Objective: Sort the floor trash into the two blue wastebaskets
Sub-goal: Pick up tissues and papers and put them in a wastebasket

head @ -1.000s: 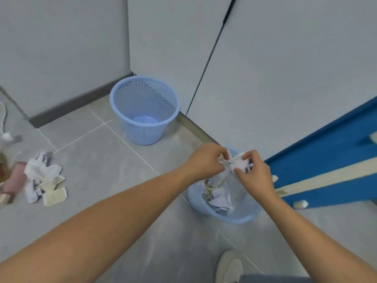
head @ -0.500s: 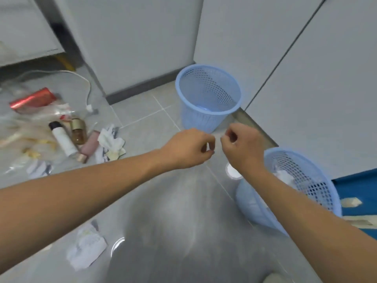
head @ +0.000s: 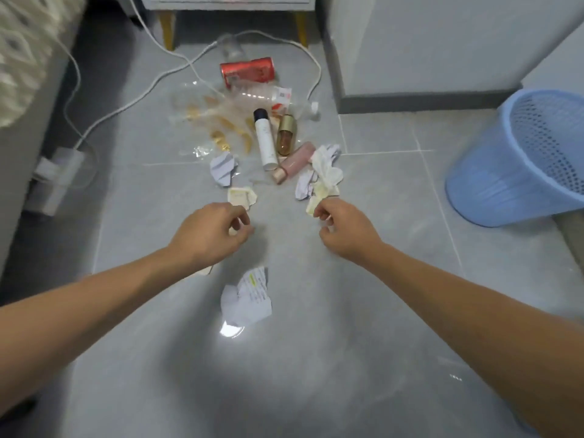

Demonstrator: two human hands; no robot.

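Observation:
One blue wastebasket (head: 505, 172) stands at the right edge; the second is out of view. Trash lies ahead on the grey floor: a red can (head: 248, 72), a white bottle (head: 264, 140), a gold-capped brown bottle (head: 286, 135), a pink bottle (head: 294, 164), a crumpled white tissue (head: 327, 165), crumpled paper (head: 223, 167), a beige packet (head: 241, 197) and a crumpled receipt (head: 248, 298) nearest me. My left hand (head: 211, 232) hovers just below the beige packet, fingers loosely curled and empty. My right hand (head: 344, 229) has its fingertips at the tissue's lower yellowish end; a grip is unclear.
Clear plastic wrapping with yellow bits (head: 218, 128) spreads left of the bottles. A white cable (head: 132, 102) runs to a power strip (head: 57, 175) at the left. A cabinet on yellow legs (head: 167, 26) stands behind; a grey wall base (head: 410, 99) lies at the right.
The view has swung left from the wastebaskets to the trash pile. Both hands let go of the paper over the near basket and now reach toward the floor trash.

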